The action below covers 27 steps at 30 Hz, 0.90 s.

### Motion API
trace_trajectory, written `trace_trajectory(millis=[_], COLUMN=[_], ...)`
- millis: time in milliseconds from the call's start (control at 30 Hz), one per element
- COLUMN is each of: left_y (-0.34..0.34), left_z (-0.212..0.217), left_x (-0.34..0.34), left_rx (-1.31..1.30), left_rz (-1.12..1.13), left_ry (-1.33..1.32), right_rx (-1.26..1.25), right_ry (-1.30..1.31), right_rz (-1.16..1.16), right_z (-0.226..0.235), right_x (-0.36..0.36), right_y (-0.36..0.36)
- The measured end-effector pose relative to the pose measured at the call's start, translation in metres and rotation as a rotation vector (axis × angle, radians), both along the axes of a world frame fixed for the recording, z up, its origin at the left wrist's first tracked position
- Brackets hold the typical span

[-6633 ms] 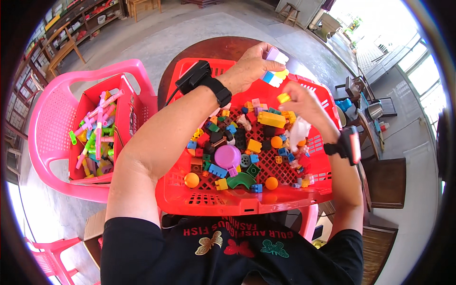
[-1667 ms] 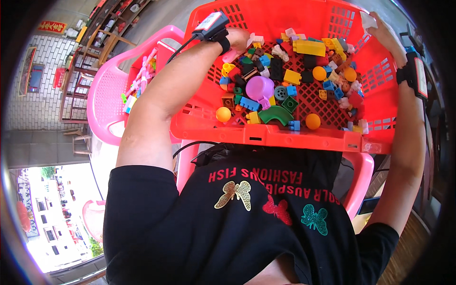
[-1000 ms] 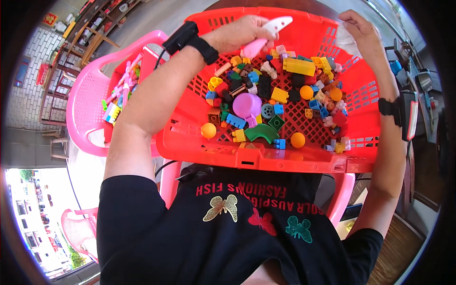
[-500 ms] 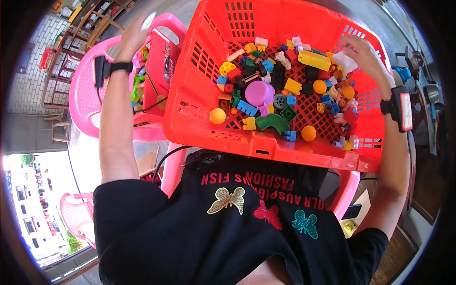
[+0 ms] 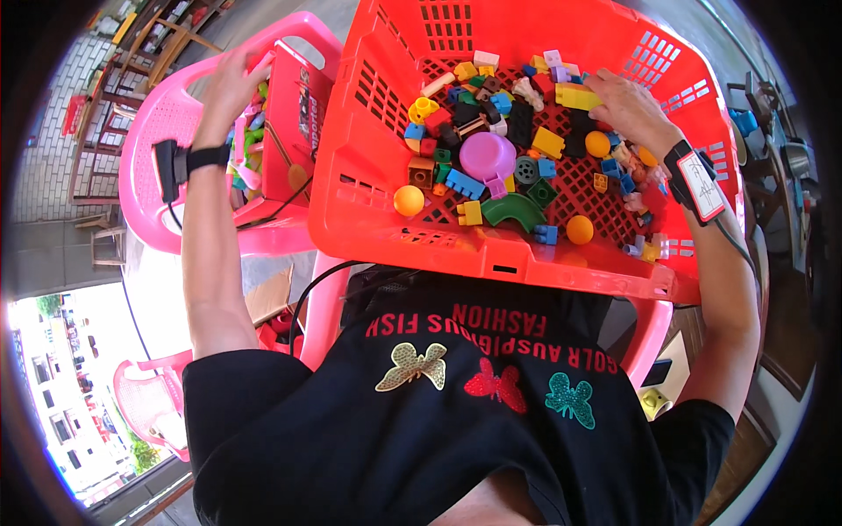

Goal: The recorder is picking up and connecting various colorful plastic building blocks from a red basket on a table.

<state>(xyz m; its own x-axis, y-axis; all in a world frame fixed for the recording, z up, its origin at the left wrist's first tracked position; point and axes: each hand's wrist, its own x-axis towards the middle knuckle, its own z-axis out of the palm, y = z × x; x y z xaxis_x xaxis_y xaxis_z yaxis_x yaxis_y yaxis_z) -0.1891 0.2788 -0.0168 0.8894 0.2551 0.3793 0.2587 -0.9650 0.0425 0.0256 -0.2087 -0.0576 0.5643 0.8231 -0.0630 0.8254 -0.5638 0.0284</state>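
Over the pink chair at the left, my left hand (image 5: 232, 95) reaches above the rim of a red box (image 5: 296, 131) of colourful toys. Its fingers look stretched and apart, with nothing visible in them. My right hand (image 5: 624, 107) reaches down into the large red basket (image 5: 386, 244). Its fingers bend over the right end of a long yellow toy brick (image 5: 574, 96), touching or just above it; the fingertips are hidden. Around it lie mixed toys: a purple toy cup (image 5: 488, 156), a green curved piece (image 5: 513, 210), a yellow brick (image 5: 548, 142) and an orange ball (image 5: 597, 143).
The box stands on the pink chair (image 5: 145, 180), left of the basket. More orange balls, one (image 5: 408, 201) near the basket's front left, lie among the bricks. A black cable (image 5: 303, 302) runs between chair and basket. Another pink chair (image 5: 145, 394) stands at lower left.
My left hand has come down toward the box; the white thing it held no longer shows. My right hand has moved left over the long yellow brick, and the white thing beneath it is out of sight.
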Motion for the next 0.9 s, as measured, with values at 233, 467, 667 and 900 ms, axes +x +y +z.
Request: trace_trajectory(millis=[233, 467, 667, 900], left_y=[-0.176, -0.269, -0.276, -0.3], left_z=[0.062, 0.005, -0.061, -0.063], left_x=[0.095, 0.176, 0.185, 0.191], left_rx=[-0.041, 0.091, 0.039, 0.301], left_rz=[-0.798, -0.746, -0.886, -0.832], left_ry=[-0.02, 0.383, 0.256, 0.352], right_rx=[-0.002, 0.424, 0.565, 0.536], right_ry=[-0.018, -0.092, -0.149, -0.151], right_rz=[-0.054, -0.097, -0.215, -0.196], right_z=[0.028, 0.058, 0.091, 0.079], right_x=[0.005, 0.065, 0.035, 0.041], right_y=[-0.005, -0.058, -0.05, -0.048])
